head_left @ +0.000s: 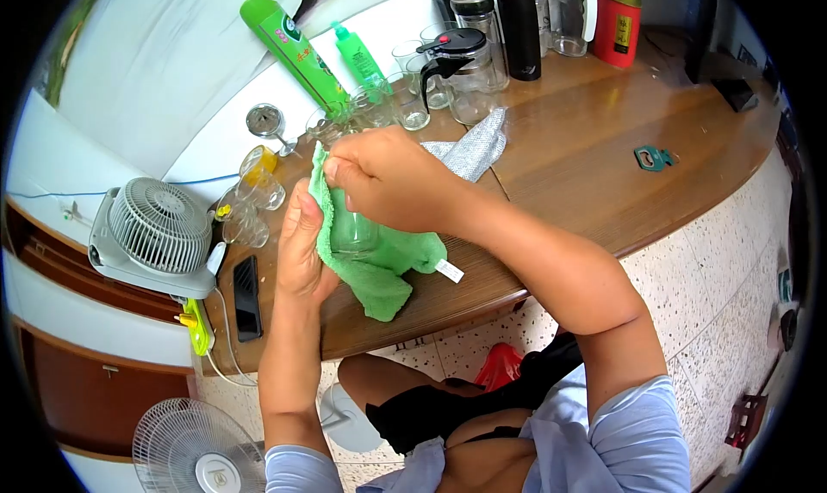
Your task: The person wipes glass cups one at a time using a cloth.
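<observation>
A clear drinking glass (pixel 353 235) is partly wrapped in a green cloth (pixel 383 288) in front of me. My left hand (pixel 301 245) is wrapped round the cloth and the glass from the left side. Above the glass, my right hand (pixel 388 176) is closed, its fingers pinching the upper part of the cloth near the rim. The cloth's lower end hangs down with a white tag (pixel 449 271). Just behind my right hand lies a grey cloth (pixel 474 148) on the wooden table (pixel 586 174).
A glass pitcher (pixel 474 93), a green bottle (pixel 293 52), a black thermos (pixel 519 32) and a red tin (pixel 617 28) stand at the back. On the left are a fan (pixel 159 226), a phone (pixel 247 297) and several glasses. A teal object (pixel 653 158) lies right.
</observation>
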`<state>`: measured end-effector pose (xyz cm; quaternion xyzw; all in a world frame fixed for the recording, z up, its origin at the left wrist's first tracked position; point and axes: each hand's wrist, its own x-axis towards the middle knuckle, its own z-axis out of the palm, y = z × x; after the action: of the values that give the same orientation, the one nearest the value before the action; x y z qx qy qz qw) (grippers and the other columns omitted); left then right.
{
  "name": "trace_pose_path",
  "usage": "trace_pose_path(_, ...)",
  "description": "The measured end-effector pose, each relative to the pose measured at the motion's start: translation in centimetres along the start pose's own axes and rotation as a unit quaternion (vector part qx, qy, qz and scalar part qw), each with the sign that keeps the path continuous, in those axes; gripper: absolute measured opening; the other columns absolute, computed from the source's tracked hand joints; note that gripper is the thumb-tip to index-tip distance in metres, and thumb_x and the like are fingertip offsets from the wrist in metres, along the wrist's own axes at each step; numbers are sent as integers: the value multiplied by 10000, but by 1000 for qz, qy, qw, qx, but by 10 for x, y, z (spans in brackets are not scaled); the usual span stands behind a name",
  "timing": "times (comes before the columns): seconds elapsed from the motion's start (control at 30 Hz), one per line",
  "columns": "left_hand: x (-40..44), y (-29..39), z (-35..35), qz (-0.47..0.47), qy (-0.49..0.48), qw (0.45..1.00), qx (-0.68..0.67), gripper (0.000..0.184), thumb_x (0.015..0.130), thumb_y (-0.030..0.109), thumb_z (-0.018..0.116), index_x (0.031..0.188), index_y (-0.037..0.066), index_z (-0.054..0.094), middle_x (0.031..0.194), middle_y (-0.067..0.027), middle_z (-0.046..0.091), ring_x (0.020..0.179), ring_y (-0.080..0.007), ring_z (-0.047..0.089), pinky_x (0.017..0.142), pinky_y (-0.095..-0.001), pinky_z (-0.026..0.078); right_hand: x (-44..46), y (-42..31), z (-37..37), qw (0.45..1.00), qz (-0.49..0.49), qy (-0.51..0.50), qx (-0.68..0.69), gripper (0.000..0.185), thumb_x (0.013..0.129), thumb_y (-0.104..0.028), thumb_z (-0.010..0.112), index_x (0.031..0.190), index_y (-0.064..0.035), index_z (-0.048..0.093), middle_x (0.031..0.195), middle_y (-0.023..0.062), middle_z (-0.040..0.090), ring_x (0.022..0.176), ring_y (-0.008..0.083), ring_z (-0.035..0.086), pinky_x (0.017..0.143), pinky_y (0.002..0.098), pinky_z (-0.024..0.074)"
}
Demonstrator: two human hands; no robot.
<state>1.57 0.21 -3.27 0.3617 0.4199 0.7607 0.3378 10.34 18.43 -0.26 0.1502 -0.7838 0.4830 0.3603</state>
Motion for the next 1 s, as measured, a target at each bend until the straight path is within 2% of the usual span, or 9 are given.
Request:
trace_pose_path(0.03, 0, 3, 10, -6, 17, 1000, -12, 484, 1124, 428, 492, 1465, 86, 461, 1429, -117, 588, 1298, -249, 599, 1108, -475, 512, 1, 0, -1, 1000, 7, 1, 3, 298, 1041, -171, 565, 839, 32, 649, 669, 140, 659, 616, 255, 658, 617, 397, 512)
trace_pose_path(0.1, -1, 8, 32, -21, 77, 996, -41, 329, 1128, 392, 508, 1217, 82, 573, 1253, -94, 662, 1136, -201, 666, 1011, -407, 566, 3, 2, -4, 1000, 22, 4, 7, 296, 1042, -178, 575, 864, 42, 662, 683, 140, 678, 607, 214, 665, 607, 371, 520)
trace_pose_path(0.2, 0, 7, 32, -14, 43, 999, -9, 304, 1122, 375, 537, 1186, 80, 574, 1261, -99, 672, 1145, -199, 671, 1011, -405, 568, 7, -3, -13, 999, 36, 35, 17, 290, 1043, -184, 580, 883, 37, 679, 690, 131, 686, 606, 207, 665, 616, 370, 527)
trace_pose_path(0.3, -3, 1, 16, -8, -35, 999, 39, 273, 1104, 361, 592, 1141, 91, 575, 1222, -94, 691, 1126, -188, 680, 989, -394, 573, 13, -8, -27, 997, 38, 62, -40, 307, 985, -194, 566, 825, 37, 690, 760, 268, 679, 745, 469, 680, 712, 519, 540)
trace_pose_path(0.5, -4, 1, 17, -17, -31, 998, 46, 264, 1076, 356, 651, 1080, 100, 584, 1149, -61, 702, 1055, -159, 686, 932, -361, 579, 10, 2, -18, 997, 31, 68, -38, 321, 995, -194, 568, 791, 27, 681, 757, 262, 681, 731, 470, 682, 708, 532, 549)
trace_pose_path(0.6, -2, -3, 11, -6, -27, 998, 56, 256, 1079, 349, 647, 1066, 100, 592, 1124, -46, 700, 1034, -151, 681, 922, -351, 574, 2, 11, 1, 987, -74, 43, -138, 290, 1022, -176, 589, 805, 15, 616, 692, 210, 632, 637, 409, 640, 611, 478, 493)
trace_pose_path(0.63, -2, -2, 11, -6, -17, 998, 52, 255, 1080, 350, 645, 1064, 101, 594, 1122, -43, 700, 1034, -149, 679, 921, -348, 572, -1, 10, 4, 995, -32, 24, -93, 288, 1015, -165, 589, 788, 12, 599, 720, 247, 610, 685, 479, 606, 623, 515, 479)
trace_pose_path(0.93, 0, -2, 12, 2, 21, 999, 41, 263, 1086, 363, 627, 1077, 102, 597, 1143, -47, 691, 1052, -156, 674, 925, -344, 566, -1, 8, 1, 997, -18, -41, -56, 267, 1010, -138, 581, 809, 34, 614, 754, 268, 623, 685, 437, 616, 649, 479, 497)
trace_pose_path(1.0, -1, -1, 11, 7, 20, 999, 41, 279, 1094, 378, 607, 1081, 100, 593, 1154, -59, 689, 1052, -162, 676, 925, -346, 566, -2, 11, 4, 998, -19, -40, -50, 268, 1022, -160, 585, 835, 23, 637, 752, 236, 650, 685, 377, 637, 655, 455, 502)
